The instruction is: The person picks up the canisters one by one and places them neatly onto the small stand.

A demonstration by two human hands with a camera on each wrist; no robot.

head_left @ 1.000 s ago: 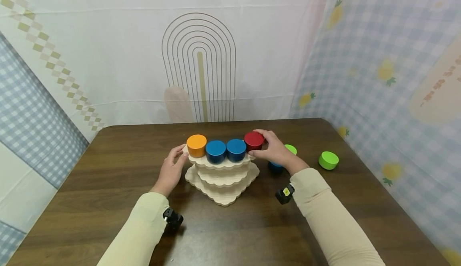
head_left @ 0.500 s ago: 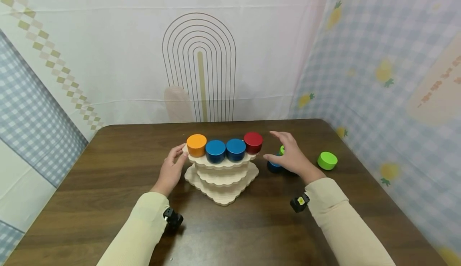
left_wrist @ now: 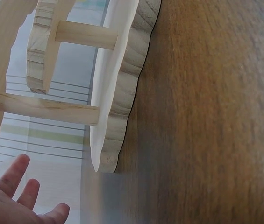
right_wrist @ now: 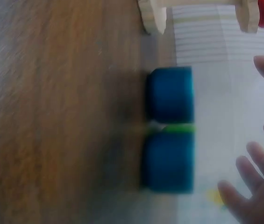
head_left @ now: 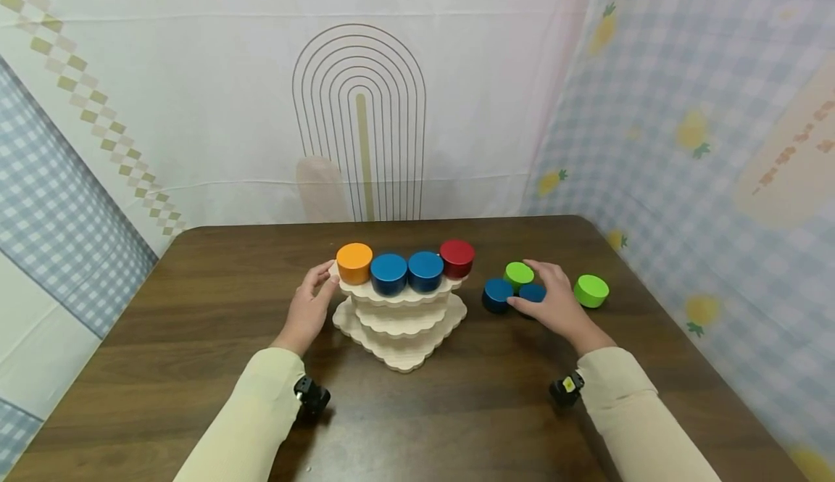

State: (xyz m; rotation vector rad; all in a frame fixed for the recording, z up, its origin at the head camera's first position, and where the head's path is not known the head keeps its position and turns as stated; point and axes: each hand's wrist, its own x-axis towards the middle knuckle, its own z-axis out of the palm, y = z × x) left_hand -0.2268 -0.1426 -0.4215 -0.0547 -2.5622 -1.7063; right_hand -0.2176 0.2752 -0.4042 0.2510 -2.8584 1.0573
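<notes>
A pale wooden tiered stand (head_left: 407, 351) with scalloped edges is on the table. Along its top tier sit an orange cylinder (head_left: 354, 264), two blue cylinders (head_left: 388, 275) and a red cylinder (head_left: 457, 259). My left hand (head_left: 305, 315) pinches the left end of that tier between thumb and index finger; its other fingers are spread in the left wrist view. To the right, my right hand (head_left: 557, 304) is over a partly hidden blue cylinder (head_left: 531, 293), with thumb and fingers apart. Beside that are another blue cylinder (head_left: 498, 296) and a green cylinder (head_left: 519, 275).
A second green cylinder (head_left: 591, 291) stands alone to the right of my right hand. Everything rests on a dark wooden table (head_left: 417, 424). A printed cloth backdrop (head_left: 470, 119) hangs behind the table's far edge.
My right hand has let go of the red cylinder, which stays on the top tier, and has moved right and down to the loose cylinders. My left hand has stayed in place.
</notes>
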